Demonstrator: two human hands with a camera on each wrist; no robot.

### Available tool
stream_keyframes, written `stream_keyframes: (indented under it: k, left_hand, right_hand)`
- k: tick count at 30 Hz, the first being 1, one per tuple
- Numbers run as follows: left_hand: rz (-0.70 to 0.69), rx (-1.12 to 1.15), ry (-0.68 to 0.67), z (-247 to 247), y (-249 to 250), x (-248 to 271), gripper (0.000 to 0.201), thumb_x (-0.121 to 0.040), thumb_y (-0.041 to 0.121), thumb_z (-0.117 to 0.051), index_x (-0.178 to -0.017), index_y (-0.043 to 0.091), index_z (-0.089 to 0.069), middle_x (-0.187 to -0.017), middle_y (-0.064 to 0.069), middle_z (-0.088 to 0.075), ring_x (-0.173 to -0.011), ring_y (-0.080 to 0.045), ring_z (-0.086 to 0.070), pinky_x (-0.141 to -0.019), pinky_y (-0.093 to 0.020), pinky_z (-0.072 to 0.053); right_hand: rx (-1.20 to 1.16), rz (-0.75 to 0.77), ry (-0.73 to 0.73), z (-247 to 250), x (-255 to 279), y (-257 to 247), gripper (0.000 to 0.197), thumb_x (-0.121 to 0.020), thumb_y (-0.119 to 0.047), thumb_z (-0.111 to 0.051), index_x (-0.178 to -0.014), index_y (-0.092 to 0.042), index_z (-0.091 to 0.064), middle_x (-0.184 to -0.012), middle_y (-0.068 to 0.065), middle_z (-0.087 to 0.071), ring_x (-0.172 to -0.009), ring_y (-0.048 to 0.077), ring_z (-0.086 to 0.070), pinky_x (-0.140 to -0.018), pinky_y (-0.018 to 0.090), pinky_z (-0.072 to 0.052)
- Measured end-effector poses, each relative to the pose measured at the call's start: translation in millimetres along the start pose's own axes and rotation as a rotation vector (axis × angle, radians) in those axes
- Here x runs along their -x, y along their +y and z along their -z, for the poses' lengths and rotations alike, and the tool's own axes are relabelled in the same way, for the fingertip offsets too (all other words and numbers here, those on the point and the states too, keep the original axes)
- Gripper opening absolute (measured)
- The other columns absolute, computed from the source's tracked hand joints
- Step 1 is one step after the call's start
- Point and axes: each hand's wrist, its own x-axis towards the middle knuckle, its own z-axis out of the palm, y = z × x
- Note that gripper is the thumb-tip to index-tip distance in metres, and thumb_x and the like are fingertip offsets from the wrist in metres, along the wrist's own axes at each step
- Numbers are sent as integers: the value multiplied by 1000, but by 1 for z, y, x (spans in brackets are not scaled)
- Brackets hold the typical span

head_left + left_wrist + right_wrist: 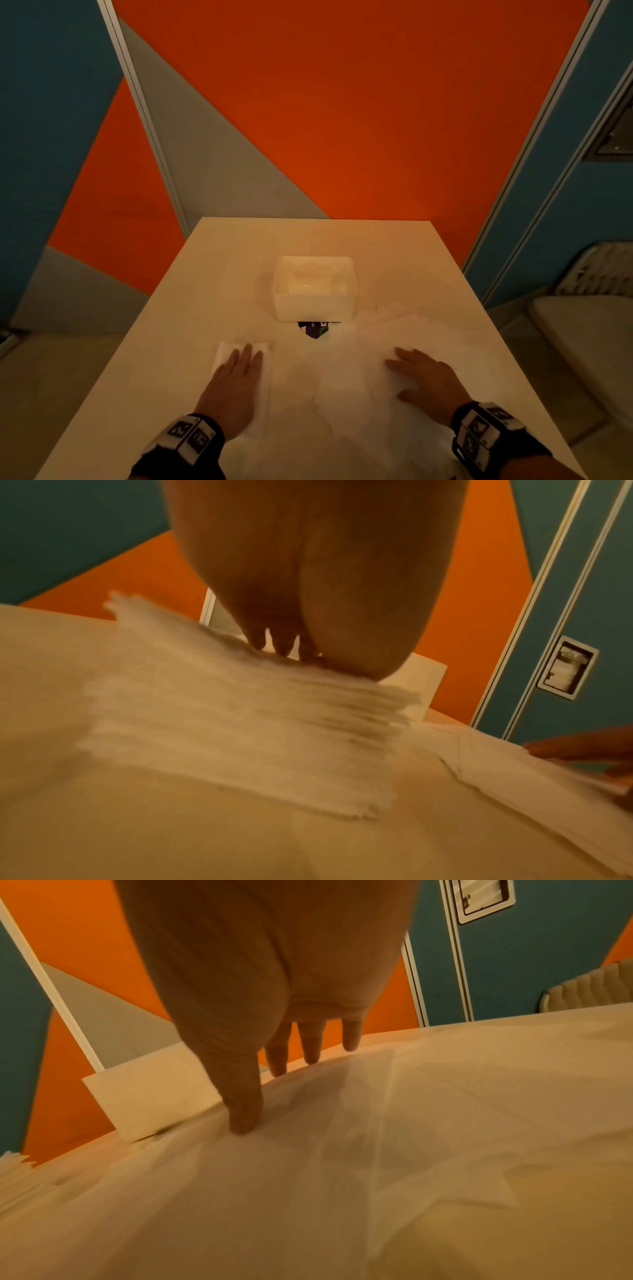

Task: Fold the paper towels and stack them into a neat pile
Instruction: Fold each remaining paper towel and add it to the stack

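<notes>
Folded towel (239,356) left — loose sheets (376,394) right

A white plastic bin (313,291) stands mid-table (205,281), a dark wrapper (313,329) just before it.

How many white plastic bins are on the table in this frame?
1. The white bin stands at the middle of the table, beyond both hands, with a small dark item at its near edge. Nothing suggests another is hidden.
</notes>
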Motion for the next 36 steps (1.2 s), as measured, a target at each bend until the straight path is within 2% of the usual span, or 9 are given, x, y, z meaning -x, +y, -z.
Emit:
stream_keyframes:
  k: [5, 10, 13, 15, 18, 22, 26, 32, 36]
  left_hand:
    - [-7, -12, 2, -5, -3, -4, 73, -91, 6, -29, -150, 14, 13, -158, -9, 17, -147, -28, 9, -119, -36, -5]
    - [-32, 60, 15, 1, -5, -6, 72, -92, 8, -33, -151, 17, 6, -159, -7, 11, -147, -26, 4, -120, -35, -8]
    - [-56, 297, 111, 13, -3, -8, 64, -95, 19, -43, -150, 28, -11, -159, -2, -6, -147, -22, -6, -119, -32, -11]
    - [-126, 544, 224, 25, 4, -7, 55, -93, 20, -54, -136, 40, -28, -150, 5, -30, -141, -17, -26, -114, -27, -23]
    - [-234, 906, 278, 55, 25, 1, 57, -87, 22, -66, -123, 57, -39, -131, 14, -46, -125, -3, -42, -98, -19, -31]
    - [-337, 1181, 200, 91, 51, 11, 65, -73, 41, -78, -120, 66, -41, -123, 13, -57, -117, 6, -50, -101, -20, -36]
    - [-388, 1397, 193, 116, 62, 23, 69, -63, 31, -87, -119, 54, -54, -98, -5, -69, -93, -14, -65, -90, -25, -50]
    - [-295, 1426, 366, 137, 67, 33, 57, -58, 36, -83, -110, 48, -63, -103, -7, -68, -82, -23, -68, -79, -34, -57]
    - [-350, 1435, 219, 144, 67, 40, 47, -68, 34, -80, -111, 44, -64, -87, -36, -56, -90, -45, -62, -82, -48, -56]
  right_hand:
    - [-59, 34, 113, 4, 0, 1, 37, -101, -34, -43, -137, -36, -48, -151, -14, -36, -138, 9, -34, -114, 25, -25]
    - [-203, -57, 258, 22, -3, -11, 29, -101, -31, -43, -115, -19, -65, -115, 0, -66, -106, 19, -60, -86, 25, -43]
    - [-392, -15, 356, 44, -5, -25, 26, -100, -25, -46, -78, -16, -56, -75, 0, -58, -76, 23, -57, -62, 22, -37]
    - [-542, 8, 393, 63, -1, -41, 33, -100, -20, -48, -67, -16, -45, -64, -1, -47, -63, 18, -47, -57, 22, -32]
    - [-905, 48, 388, 90, 9, -64, 28, -98, -15, -50, -72, -7, -48, -67, 7, -47, -62, 17, -45, -61, 28, -36]
    - [-1263, 78, 286, 117, 23, -87, 23, -98, -15, -51, -96, 5, -62, -85, 15, -65, -76, 28, -62, -71, 37, -50]
    - [-1445, 101, 235, 133, 37, -99, 18, -96, -14, -52, -97, -11, -69, -90, 8, -74, -77, 22, -70, -71, 35, -56]
    - [-1610, 121, 221, 147, 50, -105, 18, -95, -14, -53, -100, -11, -69, -91, 11, -74, -75, 21, -71, -71, 35, -58]
    - [-1639, 163, 212, 154, 57, -108, 20, -95, -16, -52, -105, -11, -69, -96, 11, -74, -78, 21, -71, -68, 34, -60]
